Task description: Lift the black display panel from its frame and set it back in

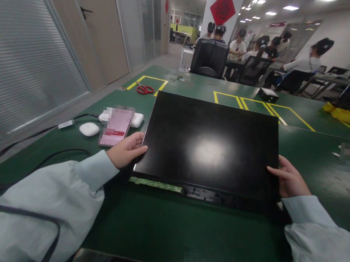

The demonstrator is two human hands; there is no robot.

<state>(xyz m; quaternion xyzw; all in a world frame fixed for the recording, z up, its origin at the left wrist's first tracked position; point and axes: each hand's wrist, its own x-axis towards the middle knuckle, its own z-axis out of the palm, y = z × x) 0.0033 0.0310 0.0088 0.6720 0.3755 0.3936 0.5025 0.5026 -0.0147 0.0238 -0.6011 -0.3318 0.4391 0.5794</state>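
A black LCD panel (211,141) fills the middle of the head view, glossy, with a ceiling-light glare on it. Its left edge is gripped by my left hand (128,149), thumb on the front and fingers partly hidden. At the opposite edge my right hand (292,178) holds it the same way, thumb on the screen face. Along the lower edge shows a narrow green circuit board (156,184), beside a dark frame strip (217,197). Whether the panel rests on anything behind it cannot be seen.
On the green table (191,235), left of the panel, lie a pink phone (116,128), a white rounded case (89,129) and a black cable (58,154). Red scissors (145,89) and a black box (268,95) lie farther back. Beyond stands a black chair (209,59); people sit behind.
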